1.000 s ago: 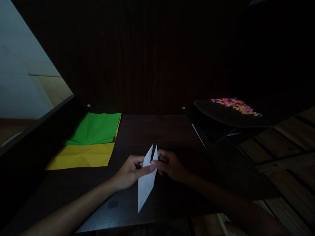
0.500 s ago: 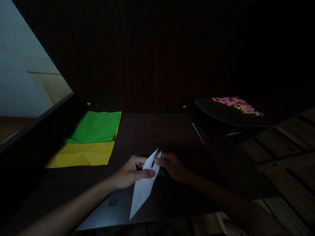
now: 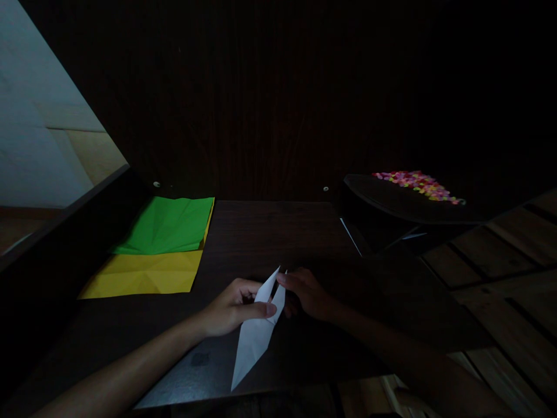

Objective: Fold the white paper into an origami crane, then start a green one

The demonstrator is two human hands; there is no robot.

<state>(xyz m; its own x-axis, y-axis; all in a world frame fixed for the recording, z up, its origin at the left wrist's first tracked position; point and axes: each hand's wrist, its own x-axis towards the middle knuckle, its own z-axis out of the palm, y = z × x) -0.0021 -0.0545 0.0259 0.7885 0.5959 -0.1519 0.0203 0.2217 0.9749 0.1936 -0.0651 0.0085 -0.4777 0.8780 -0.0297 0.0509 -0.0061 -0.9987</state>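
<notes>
A white folded paper (image 3: 256,337), long and pointed with two thin tips at its far end, is held above the dark wooden table (image 3: 261,232). My left hand (image 3: 232,306) pinches it from the left, thumb laid across its upper part. My right hand (image 3: 307,293) grips the right tip with its fingertips. The paper's lower point hangs over the table's near edge.
A green sheet (image 3: 169,225) overlaps a yellow sheet (image 3: 143,273) on the table's left side. At the right, a dark tray (image 3: 391,200) carries a heap of small bright pieces (image 3: 418,184). A dark panel rises behind the table. Wooden floor shows at the right.
The white paper has tilted so its lower point swings to the left, and it sits a little lower. Both hands stayed on it and shifted slightly toward me.
</notes>
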